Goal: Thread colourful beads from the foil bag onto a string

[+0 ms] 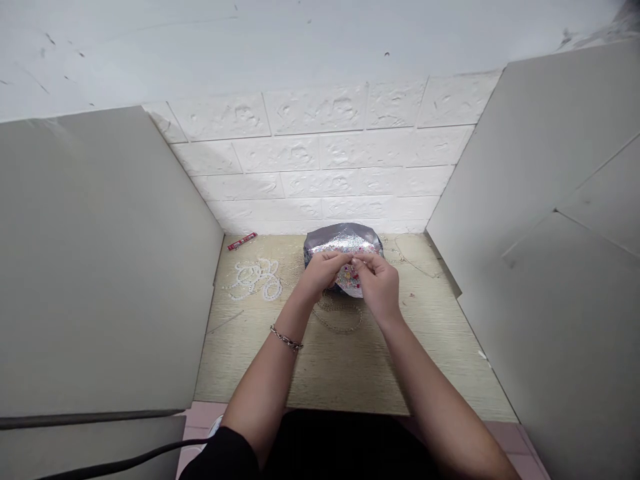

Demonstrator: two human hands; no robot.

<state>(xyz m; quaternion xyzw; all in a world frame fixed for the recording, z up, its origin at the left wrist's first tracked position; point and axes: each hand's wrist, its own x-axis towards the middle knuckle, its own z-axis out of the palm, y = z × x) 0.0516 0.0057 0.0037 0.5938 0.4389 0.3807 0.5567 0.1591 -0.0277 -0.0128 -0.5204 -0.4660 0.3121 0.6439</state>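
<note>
"What are the left hand and the right hand up to over there?"

"Their fingertips meet, thumb bent against forefinger on each, pinched tight. Whatever may be between them is too tiny for me to make out from here."

"And the pouch, the silvery one?"

"Right behind the fingers, on the table. They cover part of its front. I can't tell if they touch it."

"I see coloured bits too."

"Yes, just below the fingertips, in the gap between the two hands, red ones and others, against the shiny front. Whether they lie in the pouch or on it, I can't say."

"What's nearer to us than the fingers?"

"A looped string of small, clear-looking beads, between the forearms. Some of it runs up under the left hand."

"And off to the left of the fingers?"

"White strands, heaped in rings. Past them, farther back, a red packet near the wall. Closer to us, a thin rod lies slantwise."

"Right side?"

"A fine chain, beyond the right fingers, towards the back corner."

"Nice bracelet."

"That's on the left wrist, below those pinched fingers."
</note>
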